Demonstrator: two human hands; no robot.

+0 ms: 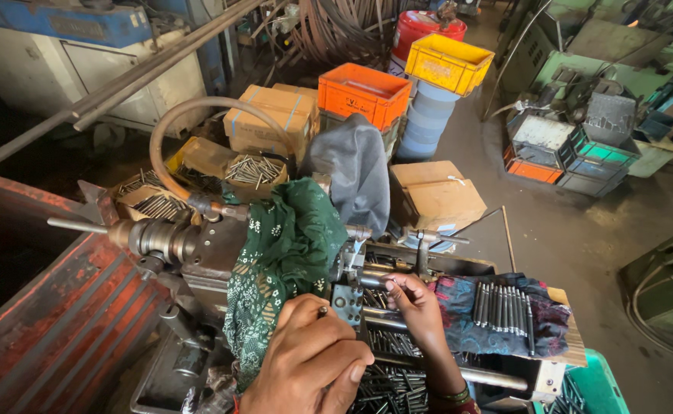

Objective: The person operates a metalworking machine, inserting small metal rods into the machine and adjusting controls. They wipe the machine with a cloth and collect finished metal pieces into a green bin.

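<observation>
1. Head view: the left hand (310,360) is curled into a loose fist and pinches a thin metal pin (323,311) between thumb and forefinger; only the pin's tip shows, just beside the machine's grey block (346,303).
2. The right hand (417,307) is closed, its fingertips pinching a small dark piece at the machine's horizontal bar (375,280); what that piece is cannot be told.
3. Both hands work close together over the small lathe-type machine (198,245), above a tray of loose dark pins (390,383).
4. A green patterned cloth (287,245) hangs over the machine just left of the hands; a grey cloth (356,169) drapes behind it.
5. To the right of the right hand, a row of finished pins (505,307) lies side by side on a dark patterned cloth (543,330).
6. A curved hose (198,107) loops up from the machine's left end.
7. Further back stand cardboard boxes (271,115), an orange crate (363,92) and a yellow crate (448,61); boxes of pins (252,170) sit behind the machine.
</observation>
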